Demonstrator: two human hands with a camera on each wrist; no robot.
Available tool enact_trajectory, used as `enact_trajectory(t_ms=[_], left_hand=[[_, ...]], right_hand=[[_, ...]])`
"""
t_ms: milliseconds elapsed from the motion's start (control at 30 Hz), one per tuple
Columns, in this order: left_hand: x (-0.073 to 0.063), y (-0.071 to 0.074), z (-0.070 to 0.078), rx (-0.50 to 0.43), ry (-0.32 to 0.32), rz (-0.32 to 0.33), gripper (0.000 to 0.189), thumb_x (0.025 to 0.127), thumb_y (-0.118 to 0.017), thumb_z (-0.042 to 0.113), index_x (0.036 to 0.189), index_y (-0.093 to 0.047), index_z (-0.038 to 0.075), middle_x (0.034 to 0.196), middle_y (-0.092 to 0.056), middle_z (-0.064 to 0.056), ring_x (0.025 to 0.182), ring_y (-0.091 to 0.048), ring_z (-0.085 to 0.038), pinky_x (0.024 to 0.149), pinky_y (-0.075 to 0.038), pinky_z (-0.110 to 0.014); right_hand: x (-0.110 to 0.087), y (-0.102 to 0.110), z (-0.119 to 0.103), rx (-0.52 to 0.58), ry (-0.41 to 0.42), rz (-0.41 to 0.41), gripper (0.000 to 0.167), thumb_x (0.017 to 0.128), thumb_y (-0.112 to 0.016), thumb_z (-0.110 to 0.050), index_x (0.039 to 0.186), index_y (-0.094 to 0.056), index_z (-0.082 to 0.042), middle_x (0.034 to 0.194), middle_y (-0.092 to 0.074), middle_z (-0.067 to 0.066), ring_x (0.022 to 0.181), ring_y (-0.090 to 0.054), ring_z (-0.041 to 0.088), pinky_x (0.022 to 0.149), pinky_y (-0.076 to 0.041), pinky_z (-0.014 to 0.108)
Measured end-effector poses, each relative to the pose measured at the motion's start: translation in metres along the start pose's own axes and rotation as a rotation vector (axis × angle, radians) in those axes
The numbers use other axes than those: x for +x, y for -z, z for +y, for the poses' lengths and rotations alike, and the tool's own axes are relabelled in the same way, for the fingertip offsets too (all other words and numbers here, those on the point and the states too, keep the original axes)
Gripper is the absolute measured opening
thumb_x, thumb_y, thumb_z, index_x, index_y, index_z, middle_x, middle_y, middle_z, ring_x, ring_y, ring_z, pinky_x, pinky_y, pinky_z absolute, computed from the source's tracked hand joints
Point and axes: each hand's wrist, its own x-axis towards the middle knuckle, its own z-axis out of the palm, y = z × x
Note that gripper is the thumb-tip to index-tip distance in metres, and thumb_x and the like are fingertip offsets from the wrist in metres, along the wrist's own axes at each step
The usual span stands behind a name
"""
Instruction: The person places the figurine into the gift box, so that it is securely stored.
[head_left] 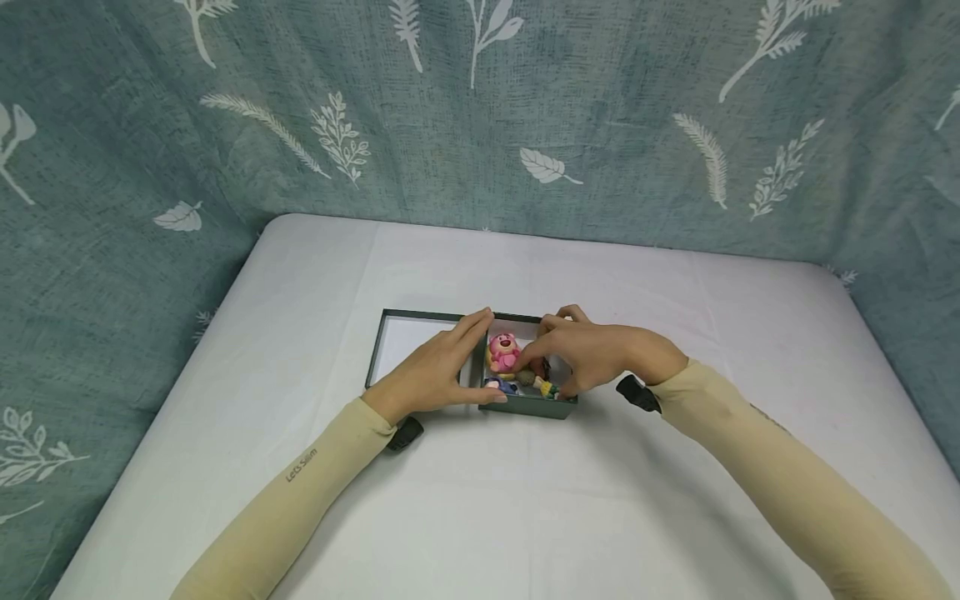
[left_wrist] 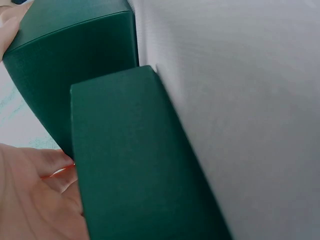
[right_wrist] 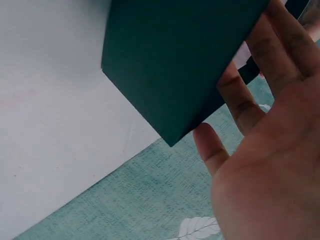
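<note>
An open dark green box (head_left: 528, 407) with a pale inside stands in the middle of the table, holding several small toy figures. A pink bear figure (head_left: 505, 352) is at its left, a blue figure (head_left: 501, 386) by the near wall, and a yellow-and-green figure (head_left: 548, 388) at the near right. My left hand (head_left: 432, 367) holds the box across its left side, thumb on the near wall and fingers at the far rim. My right hand (head_left: 592, 350) reaches over the right wall, bent fingers down among the figures; I cannot tell whether they pinch one.
The box's lid (head_left: 412, 315), dark-edged and white inside, lies directly left of the box, partly beneath my left hand. A white cloth covers the table (head_left: 450, 517). Behind it hangs a blue-green curtain (head_left: 450, 150) with white leaf prints.
</note>
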Motion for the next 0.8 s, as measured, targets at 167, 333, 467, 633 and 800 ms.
enact_trajectory(t_ms=[167, 333, 467, 633, 800], left_hand=[[0.0005, 0.0004, 0.0007, 0.001, 0.002, -0.001, 0.110, 0.080, -0.066, 0.068, 0.159, -0.011, 0.014, 0.165, -0.013, 0.000, 0.138, -0.041, -0.032, 0.111, -0.039, -0.048], [0.0002, 0.0005, 0.0008, 0.003, 0.000, 0.000, 0.110, 0.080, -0.065, 0.069, 0.159, -0.011, 0.014, 0.165, -0.014, -0.001, 0.138, -0.041, -0.032, 0.111, -0.039, -0.048], [0.0002, 0.0005, 0.0005, 0.001, 0.004, 0.000, 0.110, 0.080, -0.066, 0.068, 0.159, -0.011, 0.015, 0.165, -0.013, 0.000, 0.138, -0.041, -0.032, 0.111, -0.038, -0.048], [0.0009, -0.0001, -0.0005, 0.004, 0.001, 0.006, 0.110, 0.080, -0.067, 0.067, 0.159, -0.012, 0.014, 0.165, -0.014, 0.000, 0.138, -0.042, -0.031, 0.111, -0.039, -0.047], [0.0007, -0.0002, -0.0006, 0.006, 0.002, 0.008, 0.110, 0.080, -0.067, 0.067, 0.159, -0.012, 0.014, 0.165, -0.014, 0.000, 0.137, -0.042, -0.030, 0.112, -0.038, -0.047]], right_hand=[[0.0024, 0.0015, -0.0028, -0.015, -0.027, -0.043, 0.057, 0.078, -0.081, -0.012, 0.128, -0.063, -0.031, 0.096, -0.061, -0.013, 0.109, -0.043, 0.015, 0.106, -0.017, 0.056], [0.0040, 0.0009, -0.0019, -0.016, -0.039, -0.055, 0.059, 0.076, -0.080, -0.010, 0.129, -0.063, -0.032, 0.096, -0.061, -0.013, 0.112, -0.042, 0.017, 0.107, -0.016, 0.057], [0.0038, 0.0010, -0.0019, -0.017, -0.032, -0.049, 0.059, 0.075, -0.081, -0.011, 0.128, -0.063, -0.031, 0.096, -0.061, -0.014, 0.113, -0.042, 0.017, 0.108, -0.015, 0.057], [0.0034, 0.0012, -0.0017, -0.019, -0.015, -0.036, 0.059, 0.074, -0.081, -0.010, 0.127, -0.064, -0.029, 0.093, -0.062, -0.015, 0.112, -0.043, 0.017, 0.108, -0.014, 0.057], [0.0034, 0.0011, -0.0028, -0.028, -0.026, -0.029, 0.059, 0.074, -0.081, -0.009, 0.126, -0.065, -0.030, 0.093, -0.063, -0.013, 0.112, -0.042, 0.018, 0.106, -0.016, 0.056]])
